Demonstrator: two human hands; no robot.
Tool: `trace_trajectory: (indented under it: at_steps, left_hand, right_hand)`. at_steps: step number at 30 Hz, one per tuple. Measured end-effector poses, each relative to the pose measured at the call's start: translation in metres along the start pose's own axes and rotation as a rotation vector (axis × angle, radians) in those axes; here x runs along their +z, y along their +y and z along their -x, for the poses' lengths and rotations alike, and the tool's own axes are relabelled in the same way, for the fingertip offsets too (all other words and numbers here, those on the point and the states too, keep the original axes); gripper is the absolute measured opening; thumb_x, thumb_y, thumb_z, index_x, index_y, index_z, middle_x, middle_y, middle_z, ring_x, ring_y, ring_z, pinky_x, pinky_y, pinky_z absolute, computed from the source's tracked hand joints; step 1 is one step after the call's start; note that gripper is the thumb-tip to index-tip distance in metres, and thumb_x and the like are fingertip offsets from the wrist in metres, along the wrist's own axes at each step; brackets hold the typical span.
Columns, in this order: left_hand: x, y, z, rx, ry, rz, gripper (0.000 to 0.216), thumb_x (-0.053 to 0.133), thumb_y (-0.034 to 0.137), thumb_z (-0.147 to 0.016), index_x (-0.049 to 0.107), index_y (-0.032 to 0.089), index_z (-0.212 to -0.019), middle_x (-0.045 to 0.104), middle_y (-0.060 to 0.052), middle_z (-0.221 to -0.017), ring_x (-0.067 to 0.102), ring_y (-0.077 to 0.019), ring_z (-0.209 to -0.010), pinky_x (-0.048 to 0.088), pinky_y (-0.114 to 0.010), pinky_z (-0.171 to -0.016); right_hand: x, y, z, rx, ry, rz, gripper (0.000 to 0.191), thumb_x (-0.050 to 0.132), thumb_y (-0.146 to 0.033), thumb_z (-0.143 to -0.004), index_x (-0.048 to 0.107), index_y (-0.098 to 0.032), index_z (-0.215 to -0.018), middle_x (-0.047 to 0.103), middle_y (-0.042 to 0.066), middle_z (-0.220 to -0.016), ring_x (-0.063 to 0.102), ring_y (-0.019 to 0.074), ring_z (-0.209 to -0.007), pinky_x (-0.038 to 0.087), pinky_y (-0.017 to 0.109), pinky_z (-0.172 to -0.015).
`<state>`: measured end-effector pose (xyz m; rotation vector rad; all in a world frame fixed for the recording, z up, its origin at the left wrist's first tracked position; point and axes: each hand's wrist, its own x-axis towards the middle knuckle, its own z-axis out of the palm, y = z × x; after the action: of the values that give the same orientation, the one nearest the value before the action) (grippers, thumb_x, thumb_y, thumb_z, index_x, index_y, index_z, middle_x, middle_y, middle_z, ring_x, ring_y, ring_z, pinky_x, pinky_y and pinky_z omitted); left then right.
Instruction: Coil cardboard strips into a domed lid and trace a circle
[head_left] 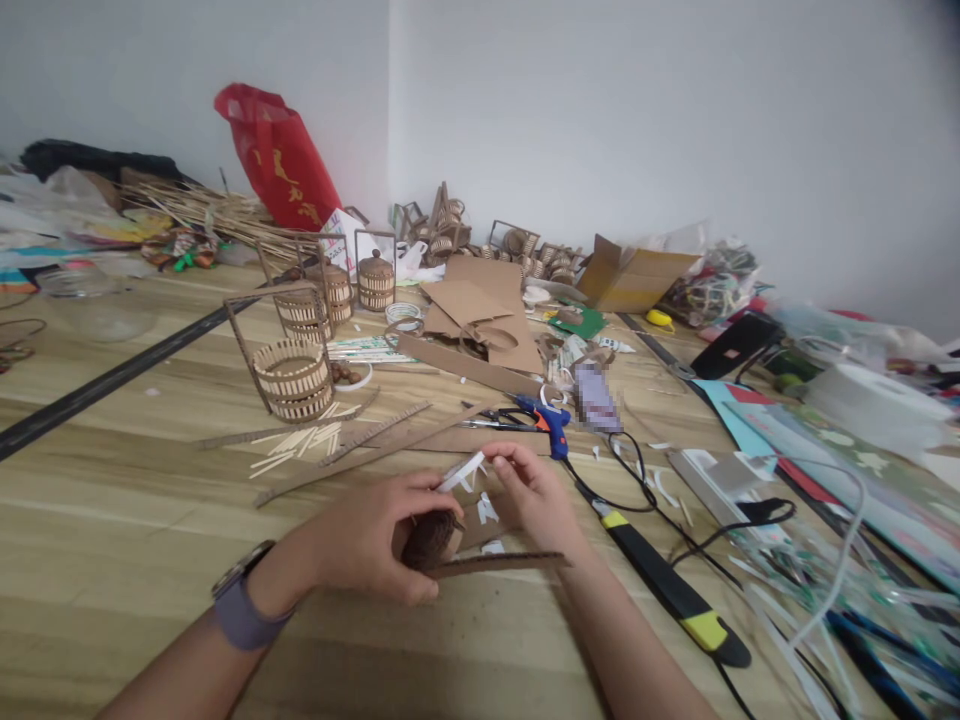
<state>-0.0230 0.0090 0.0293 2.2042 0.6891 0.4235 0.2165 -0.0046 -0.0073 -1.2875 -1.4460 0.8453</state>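
Note:
My left hand [364,535], with a watch on its wrist, is closed round a small dark brown rounded piece [431,540]; its exact kind I cannot make out. A narrow white strip [463,470] runs from beside my left fingertips up to my right hand [536,495], whose thumb and forefinger pinch its far end. Below my right hand, a corrugated cardboard strip [502,565] juts rightward from near the brown piece. White paper scraps [487,508] lie between the hands. Just beyond them rests a blue glue gun [553,425].
A small handled basket [292,380] stands at left, with lidded ones [375,280] behind. Thin pale sticks [300,445] and long cardboard strips [360,440] lie in front. To the right are a black-and-yellow utility knife [671,580], cables, a phone [598,397] and a power strip [731,495].

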Motion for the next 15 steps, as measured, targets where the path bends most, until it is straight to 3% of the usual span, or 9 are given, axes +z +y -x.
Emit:
trace_trajectory:
  at_steps: [6, 10, 13, 15]
  left_hand:
    - [0.010, -0.003, -0.003, -0.002, 0.016, -0.131, 0.064, 0.085, 0.030, -0.061, 0.068, 0.023, -0.122, 0.064, -0.010, -0.127, 0.065, -0.0321, -0.110, 0.051, -0.040, -0.098]
    - [0.013, -0.002, -0.004, 0.011, 0.027, -0.153, 0.062, 0.084, 0.029, -0.061, 0.068, 0.023, -0.121, 0.064, -0.009, -0.125, 0.065, -0.0313, -0.108, 0.052, -0.038, -0.096]
    - [0.013, -0.001, -0.005, 0.010, 0.040, -0.168, 0.060, 0.084, 0.030, -0.061, 0.069, 0.023, -0.118, 0.065, -0.008, -0.120, 0.066, -0.0307, -0.105, 0.053, -0.038, -0.093]
    - [0.014, 0.000, -0.005, 0.004, 0.031, -0.177, 0.060, 0.084, 0.030, -0.060, 0.069, 0.021, -0.118, 0.065, -0.009, -0.119, 0.066, -0.0312, -0.104, 0.053, -0.038, -0.092]
  right_hand:
    - [0.000, -0.009, 0.002, -0.064, 0.029, 0.069, 0.026, 0.063, -0.042, -0.089, 0.075, -0.022, -0.100, 0.074, 0.010, -0.104, 0.066, 0.0252, -0.101, 0.050, 0.039, -0.090]
    - [0.005, -0.010, 0.004, 0.139, 0.038, -0.144, 0.036, 0.072, -0.050, -0.080, 0.074, -0.021, -0.100, 0.074, 0.009, -0.102, 0.066, 0.0249, -0.093, 0.050, 0.036, -0.081]
    - [0.010, -0.010, 0.006, 0.338, -0.023, -0.380, 0.045, 0.079, -0.056, -0.072, 0.075, -0.021, -0.099, 0.074, 0.006, -0.090, 0.064, 0.0216, -0.079, 0.046, 0.030, -0.066]
    - [0.013, -0.012, 0.007, 0.394, -0.062, -0.480, 0.045, 0.082, -0.056, -0.069, 0.077, -0.021, -0.096, 0.073, 0.005, -0.085, 0.063, 0.0203, -0.079, 0.045, 0.029, -0.066]
